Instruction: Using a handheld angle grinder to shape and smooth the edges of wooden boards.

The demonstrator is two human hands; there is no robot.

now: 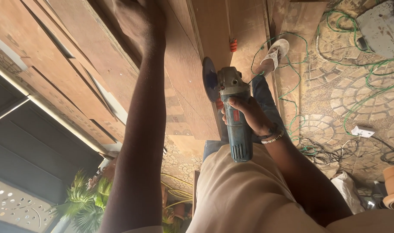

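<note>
Two bare hands at work, well apart, each with its own job. Right hand: fingers clamped around the body of a blue, barrel-shaped electric angle grinder with a grey metal head; the grip sits mid-barrel, which appears to keep the weight balanced and the round dark grinding disc clear of the fingers. Disc: stands edge-on just beside the long brown wooden board; whether it touches the wood cannot be told. A beaded bracelet circles the right wrist. Left hand: at the far end of an outstretched arm, pressed flat on the same board beyond the grinder, seemingly to steady the panel; its fingers run past the frame edge, so their spread cannot be told. Further brown boards: stacked in overlapping layers to the outside of the left arm. Green cable: looped loosely over the patterned stone paving out past the right hand. White power socket block: lying on the paving beyond the right wrist, among dark cords. White sandal on a foot: planted beside the board past the grinder. Green palm-like plant: near the left elbow. Beige garment: under the right forearm.
</note>
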